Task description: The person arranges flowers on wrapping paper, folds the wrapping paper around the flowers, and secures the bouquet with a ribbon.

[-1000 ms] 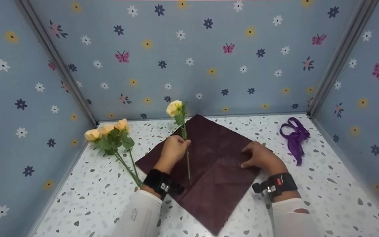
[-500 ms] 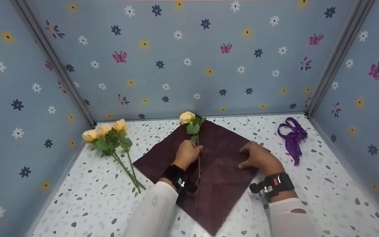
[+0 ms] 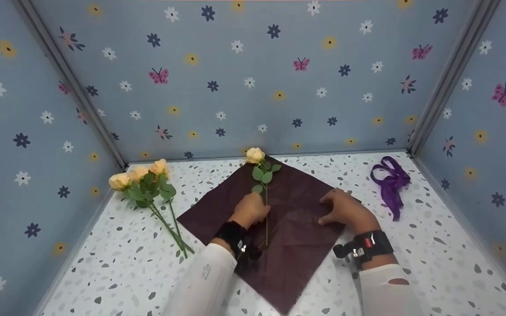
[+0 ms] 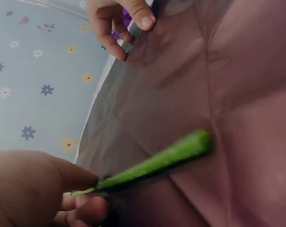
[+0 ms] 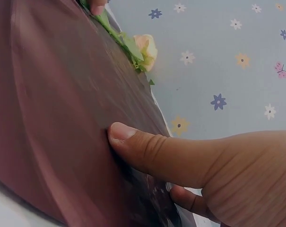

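Note:
My left hand (image 3: 250,210) pinches the green stem of a single pale yellow rose (image 3: 255,155) over a dark maroon wrapping sheet (image 3: 294,259). The rose's bloom lies near the sheet's far corner, its stem running toward me. In the left wrist view the cut stem end (image 4: 197,144) sticks out past my fingers, above the creased sheet. My right hand (image 3: 348,210) rests on the sheet's right corner, thumb and fingers spread apart. Seen from the right wrist, its thumb (image 5: 121,135) touches the sheet; most of its fingers are hidden there.
Several peach-yellow roses (image 3: 141,175) lie to the left, their stems pointing toward me. A purple ribbon (image 3: 393,182) lies at the back right of the speckled white table (image 3: 433,263). Blue flower-patterned panels (image 3: 253,101) stand at the back and both sides.
My left hand has carried the rose rightward and lowered it over the middle of the sheet, then drawn it slightly toward me. My right hand has stayed at the sheet's right corner.

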A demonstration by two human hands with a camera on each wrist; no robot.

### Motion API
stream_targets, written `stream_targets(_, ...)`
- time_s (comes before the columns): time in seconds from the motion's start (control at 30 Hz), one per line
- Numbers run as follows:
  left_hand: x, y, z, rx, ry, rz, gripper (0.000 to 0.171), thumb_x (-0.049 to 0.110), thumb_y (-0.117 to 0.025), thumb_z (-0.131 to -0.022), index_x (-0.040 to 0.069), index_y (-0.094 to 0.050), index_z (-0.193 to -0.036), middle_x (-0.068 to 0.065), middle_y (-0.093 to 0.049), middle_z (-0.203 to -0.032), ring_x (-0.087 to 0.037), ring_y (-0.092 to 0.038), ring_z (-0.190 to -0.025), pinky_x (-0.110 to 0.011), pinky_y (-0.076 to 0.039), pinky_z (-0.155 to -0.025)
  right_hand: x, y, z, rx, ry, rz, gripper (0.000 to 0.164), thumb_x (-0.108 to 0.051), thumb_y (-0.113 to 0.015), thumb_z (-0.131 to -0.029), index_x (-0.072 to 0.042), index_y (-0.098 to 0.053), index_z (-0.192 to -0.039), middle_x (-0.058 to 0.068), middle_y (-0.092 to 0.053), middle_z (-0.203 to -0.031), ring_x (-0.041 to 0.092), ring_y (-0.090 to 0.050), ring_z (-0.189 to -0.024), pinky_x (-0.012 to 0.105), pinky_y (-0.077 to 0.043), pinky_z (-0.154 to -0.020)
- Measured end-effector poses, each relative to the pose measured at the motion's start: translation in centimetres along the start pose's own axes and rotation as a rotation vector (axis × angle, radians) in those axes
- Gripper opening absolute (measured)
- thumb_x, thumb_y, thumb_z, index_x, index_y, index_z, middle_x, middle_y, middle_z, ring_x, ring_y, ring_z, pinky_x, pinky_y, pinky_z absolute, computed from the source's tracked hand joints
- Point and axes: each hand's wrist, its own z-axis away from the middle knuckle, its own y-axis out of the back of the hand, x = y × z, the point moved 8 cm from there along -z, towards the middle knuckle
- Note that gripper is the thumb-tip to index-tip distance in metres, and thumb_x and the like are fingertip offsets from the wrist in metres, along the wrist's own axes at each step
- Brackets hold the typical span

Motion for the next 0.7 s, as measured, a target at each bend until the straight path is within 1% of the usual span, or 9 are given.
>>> stream_targets(0.1,0.2,-0.4,0.1,-0.040,0.000,-0.004,0.040,0.024,-0.062,-0.101,0.013,-0.064,-0.063,0.000,-0.062,-0.055,-0.017,-0.058,-0.048,-0.031,-0.047,-0.048,0.1,0.0,0.0,-0.001,-0.005,0.001,0.068,-0.029,-0.098,-0.073,-0.003,-0.071,-0.129,0.018,-0.061,-0.135,0.040,-0.059,-0.127,0.055,-0.046,-0.115)
stream_targets(0.2,0.2,-0.8,-0.2,-0.051,0.019,-0.001,0.041,0.024,-0.061,-0.103,0.012,-0.068,-0.065,0.000,-0.064,-0.055,-0.017,-0.060,-0.048,-0.031,-0.048,-0.049,0.1,-0.1,0.0,0.004,0.003,-0.002,0.067,-0.029,-0.099,-0.072,-0.003,-0.071,-0.128,0.019,-0.061,-0.134,0.040,-0.059,-0.126,0.056,-0.046,-0.114)
stream_targets(0.33,0.3,-0.9,-0.4,-0.012,0.027,-0.020,0.039,0.023,-0.060,-0.104,0.012,-0.069,-0.067,-0.002,-0.067,-0.057,-0.020,-0.064,-0.052,-0.032,-0.050,-0.053,-0.1,-0.2,0.0,0.010,0.003,-0.019,0.066,-0.027,-0.099,-0.071,-0.003,-0.072,-0.126,0.019,-0.061,-0.132,0.041,-0.058,-0.126,0.056,-0.045,-0.115)
stream_targets(0.47,0.5,-0.3,-0.3,0.040,0.028,-0.068,0.034,0.020,-0.058,-0.104,0.013,-0.063,-0.071,-0.004,-0.066,-0.068,-0.022,-0.063,-0.062,-0.034,-0.050,-0.059,-0.1,-0.2,0.0,0.003,0.004,-0.021,0.066,-0.028,-0.098,-0.072,-0.003,-0.072,-0.127,0.019,-0.061,-0.133,0.040,-0.058,-0.127,0.055,-0.044,-0.116)
stream_targets(0.57,0.6,0.1,-0.2,0.057,0.022,-0.090,0.028,0.019,-0.059,-0.105,0.010,-0.064,-0.079,-0.009,-0.067,-0.078,-0.024,-0.064,-0.070,-0.038,-0.053,-0.064,-0.1,-0.2,-0.1,-0.001,0.009,-0.006,0.067,-0.029,-0.098,-0.073,-0.003,-0.071,-0.128,0.019,-0.060,-0.134,0.041,-0.058,-0.128,0.055,-0.044,-0.116)
stream_targets(0.7,0.6,0.1,-0.1,0.061,0.020,-0.116,0.023,0.024,-0.063,-0.104,0.005,-0.072,-0.093,-0.014,-0.075,-0.094,-0.027,-0.071,-0.082,-0.043,-0.059,-0.073,0.1,0.0,-0.1,0.001,0.010,0.005,0.068,-0.030,-0.098,-0.073,-0.003,-0.071,-0.128,0.019,-0.061,-0.134,0.040,-0.058,-0.129,0.055,-0.044,-0.117)
